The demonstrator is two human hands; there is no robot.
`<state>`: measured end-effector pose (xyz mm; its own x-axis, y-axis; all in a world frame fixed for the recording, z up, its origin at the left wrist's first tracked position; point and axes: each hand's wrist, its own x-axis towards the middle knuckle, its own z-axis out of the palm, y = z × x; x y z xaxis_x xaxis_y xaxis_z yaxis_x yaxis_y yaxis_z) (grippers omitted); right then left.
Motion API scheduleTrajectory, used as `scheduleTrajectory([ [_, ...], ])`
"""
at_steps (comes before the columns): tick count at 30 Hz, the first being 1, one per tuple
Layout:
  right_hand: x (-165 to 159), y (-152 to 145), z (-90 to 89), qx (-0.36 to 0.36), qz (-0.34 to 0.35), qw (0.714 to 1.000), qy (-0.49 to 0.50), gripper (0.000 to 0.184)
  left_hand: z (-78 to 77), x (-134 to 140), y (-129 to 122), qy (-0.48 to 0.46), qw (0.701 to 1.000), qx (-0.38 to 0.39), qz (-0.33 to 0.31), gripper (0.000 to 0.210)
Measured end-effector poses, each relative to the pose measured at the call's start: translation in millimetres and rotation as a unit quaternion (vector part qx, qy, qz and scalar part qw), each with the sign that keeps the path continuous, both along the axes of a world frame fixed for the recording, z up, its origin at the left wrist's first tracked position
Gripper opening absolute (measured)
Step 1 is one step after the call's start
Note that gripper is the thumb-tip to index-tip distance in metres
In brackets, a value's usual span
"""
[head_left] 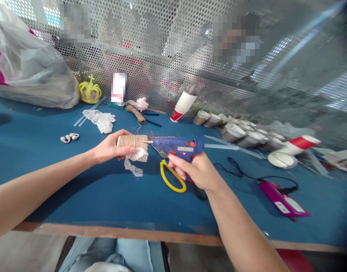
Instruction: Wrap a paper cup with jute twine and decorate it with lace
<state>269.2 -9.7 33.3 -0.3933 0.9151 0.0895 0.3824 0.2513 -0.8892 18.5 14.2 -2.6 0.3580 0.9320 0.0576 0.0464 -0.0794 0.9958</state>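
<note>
My left hand (111, 148) is closed around a cup wrapped in twine (129, 141), which lies on its side in the grip. White lace ribbon (138, 155) sits against the cup near my fingers, and its loose end hangs below. In my right hand (196, 170) is a blue hot glue gun (173, 145) with a glue stick (221, 146) out of its back. The gun's metal nozzle is at the cup's right end; whether it touches cannot be made out. Beneath the gun lie scissors (173, 189) with yellow handles, partly covered by my right hand.
Behind the cup are a twine bundle (136, 113), crumpled white lace (101, 120), a phone (119, 88) and a yellow crown (90, 90). Stacked paper cups (185, 104) and several twine-wrapped cups (233, 132) stand farther right. A purple power strip (284, 200) lies near the right, with a black cord.
</note>
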Motion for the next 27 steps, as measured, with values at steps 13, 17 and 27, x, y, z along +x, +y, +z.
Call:
scheduleTrajectory([
  [13,3.4,0.4,-0.4,-0.005,-0.010,1.000,0.012,0.027,-1.0,-0.5,-0.5,0.056,0.994,0.087,0.029,0.051],
  [17,6.1,-0.7,-1.5,-0.006,0.001,1.000,0.016,0.023,-1.5,-2.2,1.2,0.052,0.994,0.085,0.040,0.053],
  [27,3.1,-0.7,2.5,-0.003,-0.028,0.999,0.026,0.028,-3.6,-3.9,0.1,0.081,0.985,0.151,0.017,0.055],
])
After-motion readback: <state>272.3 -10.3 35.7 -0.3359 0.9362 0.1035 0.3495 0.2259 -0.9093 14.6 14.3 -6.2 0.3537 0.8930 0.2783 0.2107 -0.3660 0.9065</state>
